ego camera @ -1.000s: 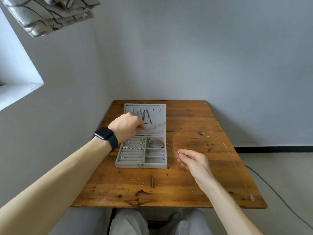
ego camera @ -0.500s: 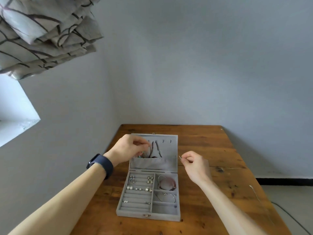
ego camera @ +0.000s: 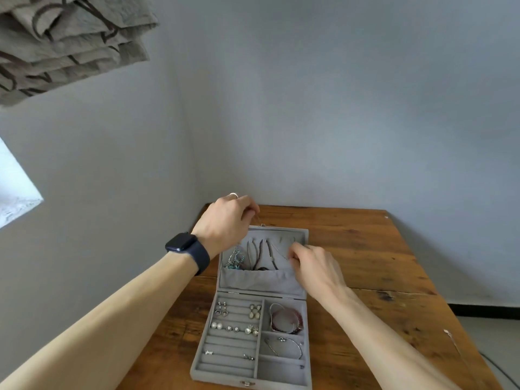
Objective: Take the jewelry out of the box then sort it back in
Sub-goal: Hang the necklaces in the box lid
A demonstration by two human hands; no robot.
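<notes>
Low in the centre of the frame we see the grey jewelry box [ego camera: 254, 374] lying open on the wooden table [ego camera: 365, 266], its lid [ego camera: 261, 282] tilted back toward the wall. Several dark necklaces [ego camera: 260, 254] hang inside the lid above a fabric pocket, with a turquoise piece [ego camera: 235, 261] bunched at the lid's left. In the tray, the left side holds rows of earrings [ego camera: 235, 329] pressed into the ring rolls; at the upper right sits a reddish bracelet [ego camera: 287, 319], and in the compartment below it a thin silver bangle [ego camera: 285, 347]. The lowest right compartment seems to hold only something tiny at its right edge, which we cannot make out.

Our left hand [ego camera: 226, 222], above the lid's upper left corner, is curled with thumb and forefinger pinched on what looks like a very fine chain [ego camera: 277, 250]; a ring shows on one finger and a dark smartwatch [ego camera: 187, 246] on the wrist. Our right hand [ego camera: 315, 267], at the lid's right edge, is closed with fingertips pinched together, apparently on the same thin chain, though the strand is too faint to trace fully.

At the far lower right of the frame another slim necklace [ego camera: 450, 337] lies on the table near its edge. A patterned curtain [ego camera: 64, 40] fills the upper left.
</notes>
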